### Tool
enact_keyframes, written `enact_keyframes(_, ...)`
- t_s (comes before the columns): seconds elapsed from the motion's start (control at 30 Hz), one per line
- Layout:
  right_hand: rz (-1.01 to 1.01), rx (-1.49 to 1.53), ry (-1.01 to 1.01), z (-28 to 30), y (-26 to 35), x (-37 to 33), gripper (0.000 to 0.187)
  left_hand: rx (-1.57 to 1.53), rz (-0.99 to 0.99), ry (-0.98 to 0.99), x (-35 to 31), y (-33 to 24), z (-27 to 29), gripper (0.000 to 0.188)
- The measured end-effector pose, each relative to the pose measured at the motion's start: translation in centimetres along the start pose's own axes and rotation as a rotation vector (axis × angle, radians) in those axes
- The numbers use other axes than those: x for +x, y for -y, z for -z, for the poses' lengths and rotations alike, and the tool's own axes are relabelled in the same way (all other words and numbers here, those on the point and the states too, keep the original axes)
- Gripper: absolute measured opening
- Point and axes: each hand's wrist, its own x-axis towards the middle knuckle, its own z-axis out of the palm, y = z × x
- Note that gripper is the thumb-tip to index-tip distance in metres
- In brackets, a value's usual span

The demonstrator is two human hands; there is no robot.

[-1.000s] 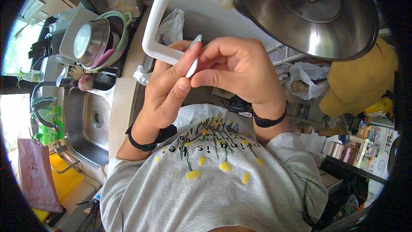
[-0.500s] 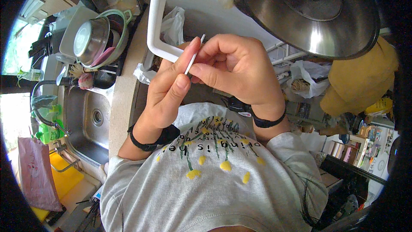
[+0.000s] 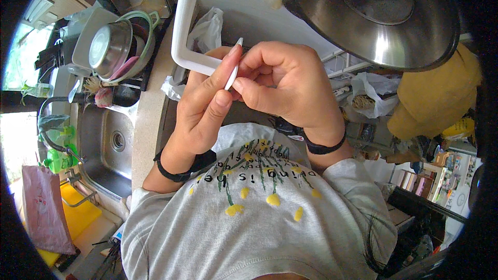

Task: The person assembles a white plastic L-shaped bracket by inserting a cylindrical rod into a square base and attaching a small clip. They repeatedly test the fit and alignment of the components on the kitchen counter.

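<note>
Turned slightly since half a second earlier, the white strip (image 3: 231,79) is now seen with a narrow pale face, where only a thin edge was shown then. It is slim, smooth and tapered at the upper tip, and is held tilted in front of the grey shirt (image 3: 218,238), clear of the right edge of the bench (image 3: 147,129). It is pinched between thumb and forefinger of the left hand (image 3: 199,106); the right hand (image 3: 293,80) is curled, its thumb tip just beside the strip, and whether anything is pinched there cannot be told. The square-cornered white frame (image 3: 182,26) has been shifted a little leftward; its lower bar is partly hidden behind the left hand. Into the bench a steel sink (image 3: 98,150) is set; toward the far end a steel bowl (image 3: 105,47) is nested in a pale green basin (image 3: 150,44). At right, the background is blocked by a large steel pan (image 3: 373,46).
</note>
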Motion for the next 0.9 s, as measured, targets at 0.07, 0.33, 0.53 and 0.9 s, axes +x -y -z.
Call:
enact_keyframes(0.07, 0.002, 0.014, -0.001, 0.0, -0.1, 0.0, 0.009, -0.015, -0.067, 0.009, 0.4, 0.4, 0.0, 0.044)
enact_keyframes(0.33, 0.024, 0.047, 0.016, 0.2, -0.5, 0.1, 0.009, 0.071, 0.026, -0.014, 0.1, -0.5, -0.1, 0.044)
enact_keyframes(0.53, 0.041, 0.032, 0.035, 0.3, -0.7, 0.0, 0.008, 0.09, 0.023, -0.014, 0.2, -0.7, -0.2, 0.044)
enact_keyframes(0.9, -0.067, 0.074, 0.298, -1.7, -1.6, 0.7, 0.008, 0.111, 0.232, -0.248, -4.7, -3.7, -1.0, 0.047)
